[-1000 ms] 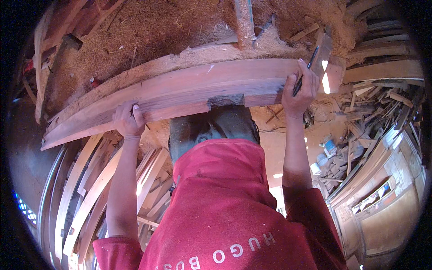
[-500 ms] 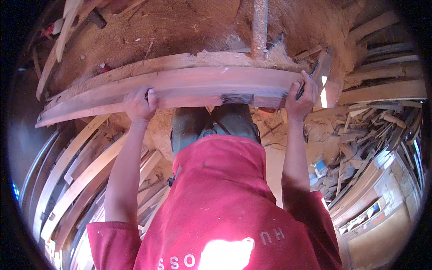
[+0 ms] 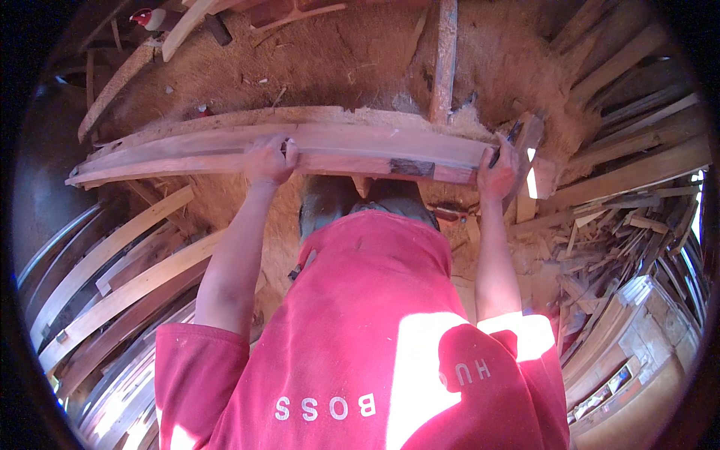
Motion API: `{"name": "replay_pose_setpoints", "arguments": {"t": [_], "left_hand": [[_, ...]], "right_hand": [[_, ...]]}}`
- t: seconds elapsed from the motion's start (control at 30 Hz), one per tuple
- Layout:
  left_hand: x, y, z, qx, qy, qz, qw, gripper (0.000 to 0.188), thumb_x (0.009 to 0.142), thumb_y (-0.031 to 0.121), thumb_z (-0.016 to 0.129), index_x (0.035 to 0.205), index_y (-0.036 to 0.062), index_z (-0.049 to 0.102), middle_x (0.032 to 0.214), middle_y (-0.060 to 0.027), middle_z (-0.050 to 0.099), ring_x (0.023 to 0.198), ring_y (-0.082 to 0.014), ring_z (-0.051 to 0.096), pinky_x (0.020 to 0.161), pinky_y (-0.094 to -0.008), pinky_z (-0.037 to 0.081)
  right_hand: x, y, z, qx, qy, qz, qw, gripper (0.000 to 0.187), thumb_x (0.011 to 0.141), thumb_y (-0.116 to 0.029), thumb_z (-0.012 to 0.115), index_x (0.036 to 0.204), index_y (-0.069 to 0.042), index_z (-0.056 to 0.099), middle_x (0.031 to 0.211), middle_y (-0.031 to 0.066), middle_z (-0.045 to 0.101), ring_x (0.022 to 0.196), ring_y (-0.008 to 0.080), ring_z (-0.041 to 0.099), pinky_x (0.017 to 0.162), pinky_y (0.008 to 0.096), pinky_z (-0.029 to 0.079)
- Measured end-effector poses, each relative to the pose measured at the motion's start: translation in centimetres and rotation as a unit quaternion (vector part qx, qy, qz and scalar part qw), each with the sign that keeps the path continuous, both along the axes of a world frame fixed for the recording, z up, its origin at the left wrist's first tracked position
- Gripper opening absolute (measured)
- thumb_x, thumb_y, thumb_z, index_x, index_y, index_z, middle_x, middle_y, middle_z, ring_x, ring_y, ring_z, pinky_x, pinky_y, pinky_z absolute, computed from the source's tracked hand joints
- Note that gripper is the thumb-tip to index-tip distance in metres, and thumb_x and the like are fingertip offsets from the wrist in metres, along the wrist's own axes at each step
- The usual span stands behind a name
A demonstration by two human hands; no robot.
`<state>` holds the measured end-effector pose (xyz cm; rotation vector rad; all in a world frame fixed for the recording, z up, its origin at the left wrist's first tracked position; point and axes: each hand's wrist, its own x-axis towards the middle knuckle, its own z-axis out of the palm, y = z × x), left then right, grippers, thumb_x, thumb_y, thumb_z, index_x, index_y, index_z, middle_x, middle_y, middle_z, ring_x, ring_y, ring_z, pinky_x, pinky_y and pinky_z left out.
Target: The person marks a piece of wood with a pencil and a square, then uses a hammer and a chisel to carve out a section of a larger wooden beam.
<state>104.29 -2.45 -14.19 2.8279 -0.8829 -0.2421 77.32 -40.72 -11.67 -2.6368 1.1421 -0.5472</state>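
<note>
A long reddish wooden plank (image 3: pixel 345 140) lies crosswise in front of me, looking bowed through the lens. My left hand (image 3: pixel 270 160) is closed over its near edge, left of the middle. Near the plank's right end, my right hand (image 3: pixel 498 172) grips the same edge. A dark, thin, pen-like object shows at the right hand's fingers; its kind is unclear. On the near face, left of that hand, is a dark patch (image 3: pixel 412 167). Behind the plank runs another rough-edged board (image 3: pixel 300 117), close against it.
Sawdust covers the ground (image 3: pixel 330 67) beyond the boards, where an upright post (image 3: pixel 445 67) stands. Stacked planks (image 3: pixel 135 289) lie at left, more timber (image 3: pixel 645 150) at right. A heap of offcuts (image 3: pixel 615 240) is at lower right. A red-and-white object (image 3: pixel 148 18) lies at far left.
My left hand has shifted right along the plank, while the right hand stays near its right end. The view has moved slightly, and bright sunlight now covers more of my red shirt.
</note>
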Motion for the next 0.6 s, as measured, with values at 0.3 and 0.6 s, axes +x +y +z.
{"name": "replay_pose_setpoints", "arguments": {"t": [0.3, 0.6], "left_hand": [[0.0, -0.3, 1.0, 0.064, 0.087, 0.046, 0.993, 0.039, 0.090, 0.046, 0.050, 0.105, 0.0197, 0.074, 0.108, -0.0146, 0.072, 0.104, -0.0347, 0.066, 0.097, -0.0507, 0.046], [0.6, 0.9, 1.8, -0.029, 0.098, 0.017, 0.995, 0.042, 0.095, 0.047, 0.054, 0.109, 0.0120, 0.072, 0.114, -0.0171, 0.069, 0.109, -0.0371, 0.063, 0.095, -0.0487, 0.049]], "right_hand": [[-0.7, 0.3, 0.5, 0.044, -0.012, 0.017, 0.999, 0.043, 0.092, -0.011, 0.057, 0.134, -0.008, 0.058, 0.131, 0.0172, 0.061, 0.124, 0.0362, 0.055, 0.106, 0.0447, 0.043], [-1.2, 2.1, 3.2, 0.012, -0.125, -0.041, 0.991, 0.036, 0.101, -0.021, 0.054, 0.133, -0.005, 0.058, 0.129, 0.0190, 0.061, 0.120, 0.0363, 0.057, 0.101, 0.0441, 0.046]]}}
